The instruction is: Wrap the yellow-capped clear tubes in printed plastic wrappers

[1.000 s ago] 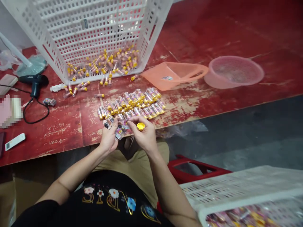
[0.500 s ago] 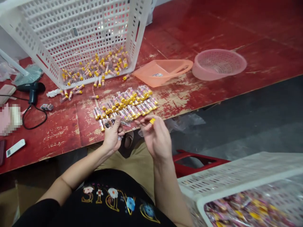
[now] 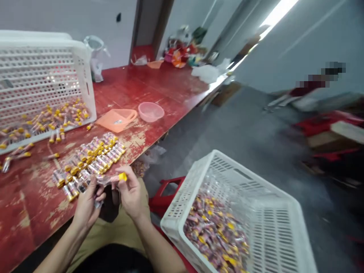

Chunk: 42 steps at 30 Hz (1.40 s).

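My right hand (image 3: pixel 131 194) pinches a small yellow-capped tube (image 3: pixel 122 176) by its cap end. Its other end meets a clear plastic wrapper (image 3: pixel 104 179), which reaches across to my left hand (image 3: pixel 88 204). My left fingers are closed around clear, partly dark-printed plastic; blur hides its details. Just beyond both hands, wrapped yellow-capped tubes (image 3: pixel 98 165) lie side by side in rows on the worn red table (image 3: pixel 42 220). Farther left, loose yellow-capped tubes (image 3: pixel 61 115) lie heaped inside a white crate tipped on its side (image 3: pixel 91 91), and several have spilled out in front.
An orange scoop (image 3: pixel 116 120) and a pink basket (image 3: pixel 151 112) stand beyond the rows. Right of my legs, a white crate (image 3: pixel 284 235) holds many wrapped tubes above a red stool (image 3: pixel 163 197). Bags and goods (image 3: pixel 182 53) crowd the table's far end. A person (image 3: pixel 307 85) is far right.
My view has swung up and right, bringing the right-hand crate and the room into sight. The tube in my right hand has come against the plastic wrapper at my left hand.
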### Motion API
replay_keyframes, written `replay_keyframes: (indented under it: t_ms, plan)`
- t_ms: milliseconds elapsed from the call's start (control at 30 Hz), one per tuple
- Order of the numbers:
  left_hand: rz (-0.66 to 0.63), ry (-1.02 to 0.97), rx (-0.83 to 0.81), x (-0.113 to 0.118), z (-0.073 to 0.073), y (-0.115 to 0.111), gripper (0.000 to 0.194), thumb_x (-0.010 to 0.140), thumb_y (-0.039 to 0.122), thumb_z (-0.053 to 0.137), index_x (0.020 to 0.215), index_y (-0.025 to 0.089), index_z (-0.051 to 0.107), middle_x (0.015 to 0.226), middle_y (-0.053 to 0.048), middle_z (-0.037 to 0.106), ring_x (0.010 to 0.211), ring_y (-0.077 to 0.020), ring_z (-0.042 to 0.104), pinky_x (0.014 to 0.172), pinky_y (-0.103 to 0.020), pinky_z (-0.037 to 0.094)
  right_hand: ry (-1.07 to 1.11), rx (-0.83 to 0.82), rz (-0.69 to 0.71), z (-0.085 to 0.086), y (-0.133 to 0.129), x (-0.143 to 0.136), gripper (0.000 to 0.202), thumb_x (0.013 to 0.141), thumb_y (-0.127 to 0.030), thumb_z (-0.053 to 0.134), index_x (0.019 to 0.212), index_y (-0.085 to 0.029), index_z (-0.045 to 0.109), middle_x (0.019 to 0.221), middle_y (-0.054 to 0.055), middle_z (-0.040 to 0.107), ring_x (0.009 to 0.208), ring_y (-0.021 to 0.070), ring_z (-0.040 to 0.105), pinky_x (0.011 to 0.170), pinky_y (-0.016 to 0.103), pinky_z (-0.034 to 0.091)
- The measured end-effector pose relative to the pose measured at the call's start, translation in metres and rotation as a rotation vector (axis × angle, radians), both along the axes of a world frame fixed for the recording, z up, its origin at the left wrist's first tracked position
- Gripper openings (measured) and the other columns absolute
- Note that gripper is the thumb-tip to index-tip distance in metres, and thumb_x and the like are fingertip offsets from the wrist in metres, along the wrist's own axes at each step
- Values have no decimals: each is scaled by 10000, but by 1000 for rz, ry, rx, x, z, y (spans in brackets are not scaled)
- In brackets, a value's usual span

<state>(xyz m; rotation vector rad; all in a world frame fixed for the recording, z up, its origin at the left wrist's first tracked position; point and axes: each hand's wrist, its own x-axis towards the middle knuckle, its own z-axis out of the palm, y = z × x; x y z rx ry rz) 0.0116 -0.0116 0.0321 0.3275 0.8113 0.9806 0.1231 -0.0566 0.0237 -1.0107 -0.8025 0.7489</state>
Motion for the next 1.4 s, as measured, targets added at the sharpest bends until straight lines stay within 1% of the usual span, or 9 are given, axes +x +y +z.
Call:
replay_keyframes:
  t_ms: [100, 233, 333, 567, 800, 933, 1167, 1267, 1400]
  plan:
    - [-13, 19, 40, 1, 3, 2, 458, 623, 333, 915, 765, 147, 522, 629, 62, 460, 488, -19, 392, 373, -104, 289, -37, 58, -39, -6, -7, -1, 338, 835, -530, 698, 1047, -268, 726, 1057, 71, 550, 932, 202, 588, 795, 343, 529]
    - [-39, 86, 54, 1, 9, 0, 463, 635, 354, 907, 748, 151, 506, 612, 61, 462, 469, -19, 363, 381, -118, 294, 2, 103, 4, -10, -11, -2, 308, 821, -502, 725, 1036, -284, 748, 1026, 62, 560, 935, 203, 601, 835, 347, 531]
    - [-38, 113, 96, 0, 11, 0, 472, 656, 367, 893, 743, 160, 478, 597, 73, 433, 455, -14, 334, 388, -123, 285, 47, 115, -25, -12, -8, 1, 282, 844, -480, 706, 1042, -282, 742, 1019, 60, 575, 947, 199, 602, 858, 345, 536]
    - [-48, 86, 53, 6, 12, 4, 479, 643, 364, 902, 759, 159, 485, 606, 83, 415, 448, -9, 323, 383, -123, 287, 273, 130, 52, -10, -2, 5, 288, 843, -446, 720, 1064, -263, 704, 967, 36, 640, 815, 164, 655, 716, 304, 590]
    - [-85, -72, -117, 14, 15, 6, 393, 711, 229, 860, 779, 158, 480, 640, 85, 416, 427, 2, 337, 344, -107, 272, 411, 162, 6, -2, -5, 18, 259, 829, -388, 759, 1055, -270, 712, 937, 16, 700, 683, 121, 669, 629, 273, 607]
    - [-85, -77, -123, 18, 16, 5, 351, 702, 134, 850, 818, 138, 520, 665, 82, 441, 433, 13, 341, 352, -96, 278, 467, 145, 45, 0, -9, 29, 245, 833, -378, 756, 1051, -275, 713, 936, 8, 703, 690, 113, 672, 635, 263, 612]
    - [-67, -107, -104, 20, 15, 13, 317, 717, 185, 851, 845, 134, 565, 686, 64, 487, 465, -6, 408, 355, -107, 302, 419, 147, 1, 1, -11, 41, 179, 865, -349, 721, 1028, -277, 705, 925, 6, 702, 658, 104, 655, 639, 267, 609]
    - [-72, -158, -137, 21, 18, 14, 328, 703, 188, 859, 822, 137, 558, 692, 53, 516, 469, -11, 421, 351, -98, 290, 385, 164, -3, 5, -17, 42, 185, 869, -357, 714, 1043, -296, 711, 989, 8, 708, 740, 109, 684, 689, 263, 617]
    - [-126, -221, -128, 23, 20, 15, 343, 668, 174, 878, 833, 130, 580, 715, 44, 551, 463, -4, 406, 353, -85, 267, 217, 229, -152, 5, -27, 43, 198, 856, -325, 720, 1053, -302, 714, 1052, 14, 698, 820, 129, 702, 717, 275, 624]
